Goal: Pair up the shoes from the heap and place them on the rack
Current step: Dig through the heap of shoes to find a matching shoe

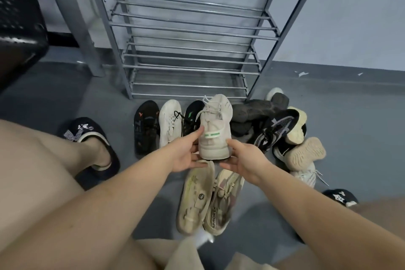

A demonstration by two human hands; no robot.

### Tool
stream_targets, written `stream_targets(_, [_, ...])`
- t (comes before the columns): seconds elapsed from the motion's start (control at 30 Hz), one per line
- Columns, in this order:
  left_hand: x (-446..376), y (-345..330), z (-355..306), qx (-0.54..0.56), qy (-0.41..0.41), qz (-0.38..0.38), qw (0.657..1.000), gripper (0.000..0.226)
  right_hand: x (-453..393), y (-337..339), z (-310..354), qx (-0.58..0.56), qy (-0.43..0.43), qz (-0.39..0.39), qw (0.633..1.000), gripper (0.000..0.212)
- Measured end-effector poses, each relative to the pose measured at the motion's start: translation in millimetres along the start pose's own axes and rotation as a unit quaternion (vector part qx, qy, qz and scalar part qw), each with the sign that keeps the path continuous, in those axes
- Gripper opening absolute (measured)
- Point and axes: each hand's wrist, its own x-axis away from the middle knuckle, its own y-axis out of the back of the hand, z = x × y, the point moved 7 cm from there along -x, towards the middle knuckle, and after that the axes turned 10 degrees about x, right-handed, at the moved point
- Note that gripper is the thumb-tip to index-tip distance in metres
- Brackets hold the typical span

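I am holding the beige knit sneaker (215, 129) by its heel in both hands (188, 153), above the floor before the grey metal rack (188, 28); its mate may be hiding in the heap (282, 129), risking a mismatch.

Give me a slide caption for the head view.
Both hands, left hand and right hand, hold a beige knit sneaker before the grey metal shoe rack.
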Motion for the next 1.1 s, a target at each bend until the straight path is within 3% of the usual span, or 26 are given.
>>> stream_targets(0.2, [-12,1,12,0.048,-0.029,-0.012,0.998,0.032,-6,7,-13,-0.001,-0.03,0.01,1.0,0.034])
stream_targets(0.37, [-20,-1,25,0.026,-0.033,-0.014,0.999,0.017,-14,19,-20,0.028,-0.038,0.028,0.999,0.045])
stream_targets(0.53, [-25,-2,45,-0.009,-0.007,-0.021,1.0,0.033,-22,25,-46,0.06,-0.077,0.012,0.995,0.058])
stream_targets(0.73, [-35,-5,61,-0.021,0.026,-0.017,0.999,0.039,-28,34,-68,0.022,-0.102,-0.031,0.994,0.05])
stream_targets(0.87, [-37,-3,65,-0.042,0.063,-0.008,0.997,0.036,-30,28,-76,0.017,-0.112,-0.01,0.994,0.034])
stream_targets(1.1, [-35,37,63,-0.185,0.139,-0.012,0.973,0.037,-38,0,-85,0.119,-0.121,0.034,0.985,0.031])
